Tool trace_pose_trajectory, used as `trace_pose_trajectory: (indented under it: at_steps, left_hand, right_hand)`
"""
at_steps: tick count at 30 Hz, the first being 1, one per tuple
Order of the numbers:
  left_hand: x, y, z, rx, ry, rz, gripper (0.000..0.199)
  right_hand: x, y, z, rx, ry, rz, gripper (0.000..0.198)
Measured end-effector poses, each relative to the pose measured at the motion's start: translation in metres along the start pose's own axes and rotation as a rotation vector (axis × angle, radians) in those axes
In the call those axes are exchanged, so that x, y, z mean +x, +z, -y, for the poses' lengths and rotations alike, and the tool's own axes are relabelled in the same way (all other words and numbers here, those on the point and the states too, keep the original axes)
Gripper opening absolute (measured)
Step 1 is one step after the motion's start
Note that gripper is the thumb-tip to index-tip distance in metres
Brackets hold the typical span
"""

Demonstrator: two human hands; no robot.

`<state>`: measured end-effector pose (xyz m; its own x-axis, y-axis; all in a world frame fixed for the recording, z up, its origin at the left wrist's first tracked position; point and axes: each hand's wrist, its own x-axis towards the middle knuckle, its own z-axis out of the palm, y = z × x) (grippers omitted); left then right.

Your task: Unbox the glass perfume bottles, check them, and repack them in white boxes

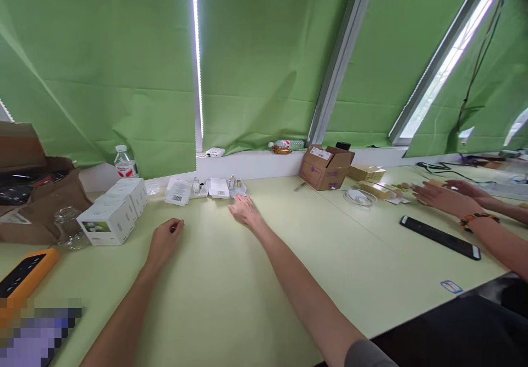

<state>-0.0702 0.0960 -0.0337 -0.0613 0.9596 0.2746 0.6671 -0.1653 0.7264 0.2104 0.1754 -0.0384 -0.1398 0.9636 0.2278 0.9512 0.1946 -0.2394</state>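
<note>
My left hand [164,240] rests on the pale green table with its fingers curled into a loose fist, and nothing shows in it. To its left stand white boxes [106,221] in a row. My right hand [245,211] reaches farther forward, palm down with its fingers stretched out. Its fingertips are at the near edge of a small clear pack [239,190] with a little glass bottle [231,182] on it; whether they touch is hard to tell. Beside that pack lie a white barcoded packet [218,188], another small bottle [196,184] and a second barcoded packet [178,191].
At left are an open brown carton [37,213], a clear plastic container [70,226], a water bottle [125,163] and an orange device [31,273]. To the right stand a cardboard box [325,168], a coiled white cable [360,197], a black phone [440,237] and another person's hands [447,199].
</note>
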Motion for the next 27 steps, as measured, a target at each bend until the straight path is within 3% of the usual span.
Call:
trace_pose_trajectory:
  at_steps: [13,27]
  left_hand:
    - [0.001,0.003,0.010,-0.005,-0.001,0.005,0.034]
    - [-0.003,-0.001,0.009,-0.032,0.014,0.019,0.033]
  right_hand:
    - [-0.017,-0.003,0.007,-0.035,0.017,-0.026,0.046]
    - [-0.079,-0.036,0.010,-0.186,-0.107,0.007,0.043]
